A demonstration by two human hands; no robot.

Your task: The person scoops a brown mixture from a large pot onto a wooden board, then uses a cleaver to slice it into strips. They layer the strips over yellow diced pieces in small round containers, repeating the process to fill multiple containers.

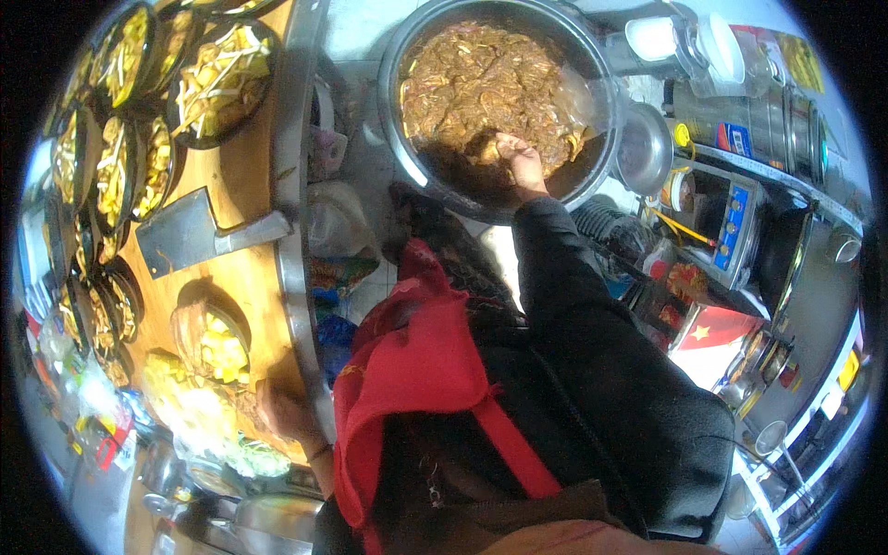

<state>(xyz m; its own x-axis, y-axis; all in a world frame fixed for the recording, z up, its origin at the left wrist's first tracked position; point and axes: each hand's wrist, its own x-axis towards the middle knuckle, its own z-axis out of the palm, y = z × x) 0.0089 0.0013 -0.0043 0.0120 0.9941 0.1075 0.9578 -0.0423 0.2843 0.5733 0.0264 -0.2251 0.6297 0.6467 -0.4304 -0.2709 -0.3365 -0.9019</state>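
Note:
My right hand (524, 166) reaches into a large dark round basin (396, 153) filled with brown, sauce-coated meat pieces (486, 88). Its fingers are closed around a small portion of the meat, low in the heap. My left hand (282, 412) is in shadow by the edge of the wooden table (245, 180), beside a pile of pale yellow food (176, 379); its fingers are hard to make out. Just beyond it sits a dark bowl holding yellow cubes (225, 350). Farther up the table, a cleaver (190, 233) lies flat, its handle pointing toward the table edge.
Several dark bowls (225, 83) of yellow pieces and white strips crowd the table's far left. A metal bowl (643, 148) stands right of the basin. On the right are a scale with a blue panel (735, 227) and shelving with pots. Plastic bags (338, 222) lie beside the table.

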